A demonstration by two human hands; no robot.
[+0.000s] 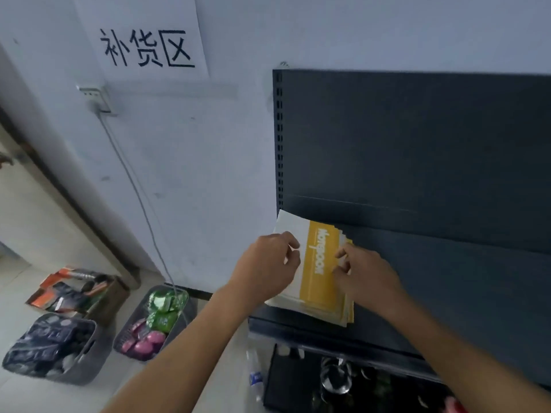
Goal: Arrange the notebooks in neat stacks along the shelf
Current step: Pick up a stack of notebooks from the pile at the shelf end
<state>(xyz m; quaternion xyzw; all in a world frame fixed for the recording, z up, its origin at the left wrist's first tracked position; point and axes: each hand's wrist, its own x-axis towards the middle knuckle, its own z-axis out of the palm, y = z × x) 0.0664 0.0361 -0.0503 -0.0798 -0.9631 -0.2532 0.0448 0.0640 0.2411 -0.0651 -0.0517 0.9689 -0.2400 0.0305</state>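
Note:
A stack of yellow-and-white notebooks [320, 263] lies at the left end of the dark grey shelf [447, 278], its edges slightly fanned on the right. My left hand [268, 263] grips the stack's left white edge, thumb on top. My right hand [366, 275] pinches the right edge of the stack with curled fingers. Both hands hold the same stack from opposite sides.
The shelf's dark back panel [417, 144] rises behind. Below it a lower shelf holds glassware [337, 380] and a water bottle [256, 374]. On the floor at left stand grey baskets of packets [50, 347], [155, 320] and a box [77, 290]. A wall sign [146, 49] hangs above.

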